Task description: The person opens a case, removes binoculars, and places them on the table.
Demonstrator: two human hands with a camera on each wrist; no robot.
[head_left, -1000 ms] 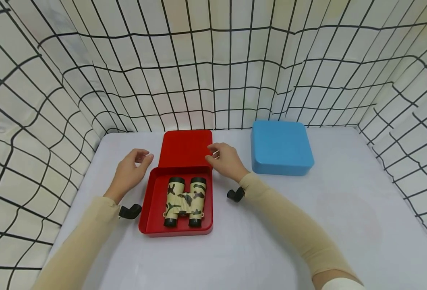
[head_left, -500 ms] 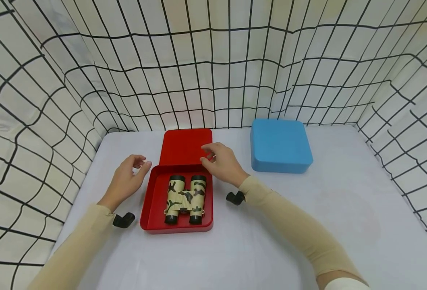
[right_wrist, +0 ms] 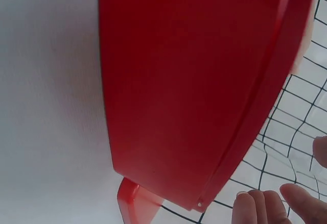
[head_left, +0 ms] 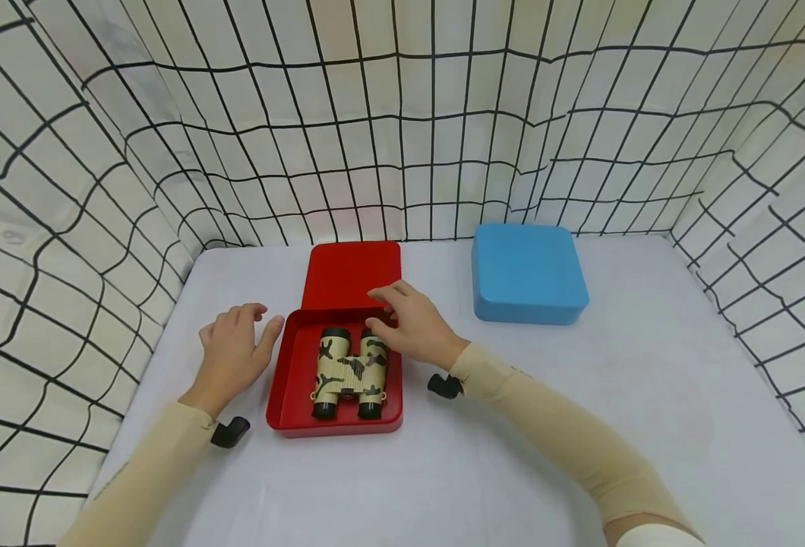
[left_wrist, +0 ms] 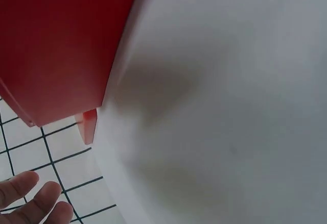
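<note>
An open red box (head_left: 286, 372) lies on the table, its lid (head_left: 351, 273) laid back flat behind it. Inside rest camouflage-patterned binoculars (head_left: 350, 372) with black ends. My right hand (head_left: 419, 323) hovers over the box's back right corner, fingers loosely bent, covering part of the right barrel's top. My left hand (head_left: 235, 353) is just off the box's left side, fingers relaxed, thumb toward the rim. Both hands hold nothing. In the left wrist view the fingertips (left_wrist: 43, 198) show beyond the box's side wall; in the right wrist view the fingers (right_wrist: 260, 206) are near its far corner.
A closed blue box (head_left: 531, 273) stands at the back right of the white table (head_left: 512, 486). White walls with a black grid (head_left: 416, 121) enclose the back and sides. A small black wrist camera (head_left: 445, 386) hangs under each wrist.
My right hand has moved left and slightly nearer, from beside the lid to over the box's back right corner. My left hand has drawn nearer and its fingers have spread. The binoculars stay in the box.
</note>
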